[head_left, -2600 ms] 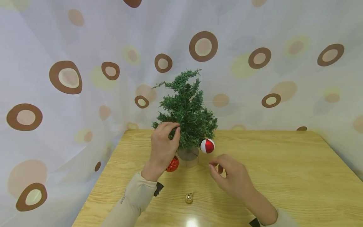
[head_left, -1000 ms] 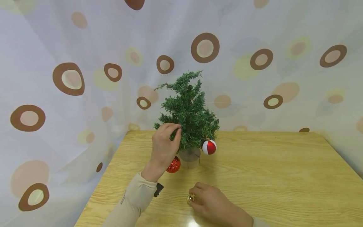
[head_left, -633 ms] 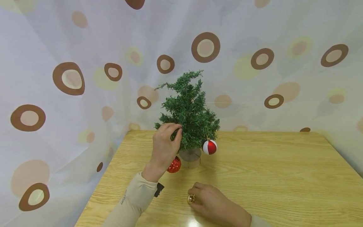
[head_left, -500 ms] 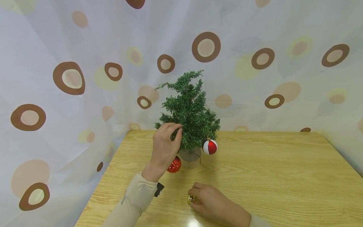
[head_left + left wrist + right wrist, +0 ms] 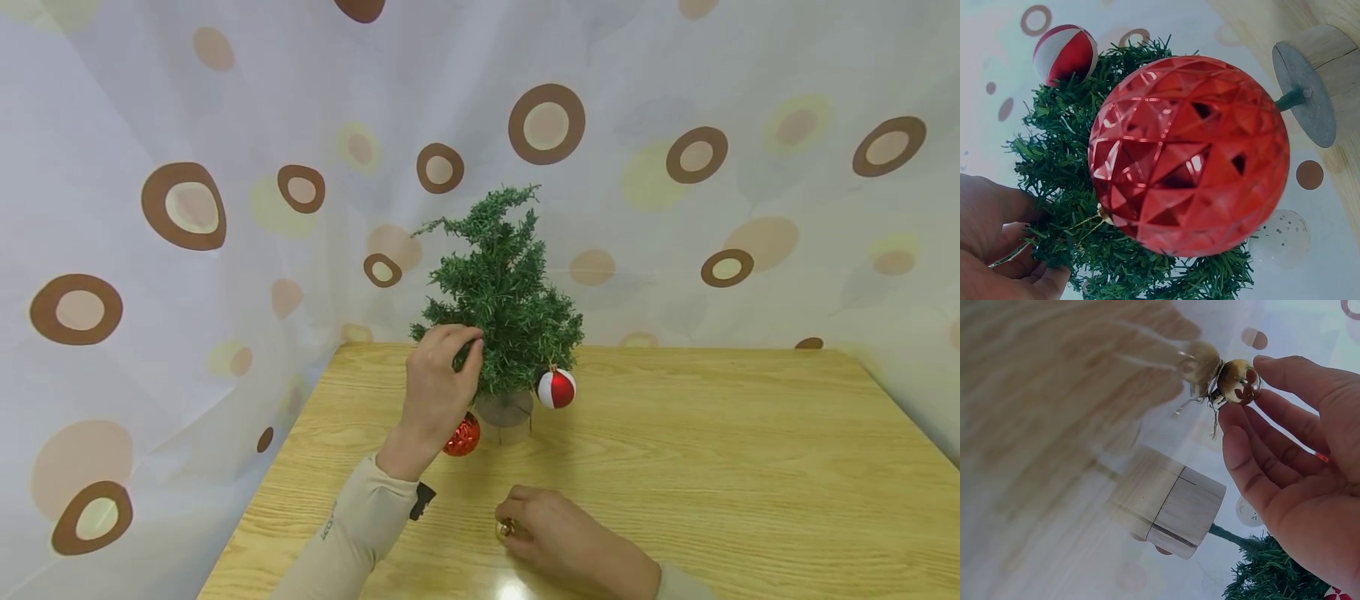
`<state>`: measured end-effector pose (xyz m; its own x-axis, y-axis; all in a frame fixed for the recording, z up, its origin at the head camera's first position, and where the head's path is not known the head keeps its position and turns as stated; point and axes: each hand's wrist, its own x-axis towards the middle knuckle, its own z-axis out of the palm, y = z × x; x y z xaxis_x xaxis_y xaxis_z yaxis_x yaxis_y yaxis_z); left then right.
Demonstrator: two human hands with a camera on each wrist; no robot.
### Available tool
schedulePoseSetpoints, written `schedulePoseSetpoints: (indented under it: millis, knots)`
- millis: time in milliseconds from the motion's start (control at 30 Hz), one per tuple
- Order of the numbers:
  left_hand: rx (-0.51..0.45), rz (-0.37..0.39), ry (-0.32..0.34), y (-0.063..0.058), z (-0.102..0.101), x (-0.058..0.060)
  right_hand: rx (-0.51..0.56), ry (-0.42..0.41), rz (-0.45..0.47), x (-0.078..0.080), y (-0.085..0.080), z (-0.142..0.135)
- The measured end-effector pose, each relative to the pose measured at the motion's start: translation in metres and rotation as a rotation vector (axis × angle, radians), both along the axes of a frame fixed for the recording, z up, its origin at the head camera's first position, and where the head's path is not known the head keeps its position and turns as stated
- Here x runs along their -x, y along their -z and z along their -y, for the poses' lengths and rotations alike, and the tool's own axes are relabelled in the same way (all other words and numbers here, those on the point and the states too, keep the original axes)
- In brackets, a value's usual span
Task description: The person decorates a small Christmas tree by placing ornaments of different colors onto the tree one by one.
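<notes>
A small green artificial Christmas tree (image 5: 504,283) stands on a round wooden base (image 5: 506,418). On its left side my left hand (image 5: 435,379) pinches a branch, and a faceted red bauble (image 5: 1188,156) hangs on a gold loop close to those fingers. The hand and wrist partly cover this bauble in the head view. At the tree's lower right hangs a red-and-white bauble (image 5: 557,388). Nearer the front, my right hand (image 5: 558,533) holds a small gold bauble (image 5: 1239,382) between thumb and fingers at the tabletop; its cap and thin loop show in the right wrist view.
The wood-grain table (image 5: 712,467) stretches out to the right of the tree. Behind it and along the left side hangs a pale curtain (image 5: 652,83) printed with brown rings and spots. A bright light reflection lies near the table's front.
My right hand came down from beside the tree to the gold bauble and took hold of it, then turned it slightly. The left hand has stayed at the branch.
</notes>
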<state>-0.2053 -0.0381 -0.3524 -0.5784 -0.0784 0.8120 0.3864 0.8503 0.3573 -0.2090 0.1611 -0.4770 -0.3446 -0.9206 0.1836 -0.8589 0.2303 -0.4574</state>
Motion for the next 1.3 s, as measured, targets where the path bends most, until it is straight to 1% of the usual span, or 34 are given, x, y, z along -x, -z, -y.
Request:
schedulePoseSetpoints:
  millis: [133, 400, 567, 767, 933, 1000, 1100, 1233, 1300]
  knots:
    - [0.0, -0.007, 0.001, 0.0, 0.0, 0.0, -0.009, 0.016, 0.013, -0.001, 0.0, -0.001]
    - [-0.002, -0.009, 0.003, 0.001, 0.001, 0.001, -0.027, 0.032, 0.083, -0.001, 0.0, 0.0]
    - [-0.007, -0.002, 0.001, 0.001, 0.001, 0.001, -0.026, 0.035, 0.086, -0.001, 0.0, 0.0]
    - [-0.021, 0.0, 0.005, -0.001, 0.003, -0.001, -0.024, 0.033, 0.062, -0.002, 0.0, 0.0]
    - [-0.02, -0.005, 0.003, -0.002, 0.005, -0.001, -0.039, 0.034, 0.074, -0.001, 0.0, 0.0]
    - [-0.017, -0.009, 0.0, -0.002, 0.006, -0.001, -0.029, 0.031, 0.077, -0.001, -0.002, 0.0]
    - [-0.012, -0.011, -0.004, -0.003, 0.006, 0.0, 0.013, 0.029, 0.047, 0.0, -0.008, -0.003]
    - [-0.018, -0.008, -0.004, -0.002, 0.008, -0.001, 0.092, 0.022, -0.049, 0.003, -0.019, -0.009]
    - [-0.025, -0.006, -0.005, -0.002, 0.009, -0.001, 0.111, 0.032, -0.071, 0.005, -0.025, -0.012]
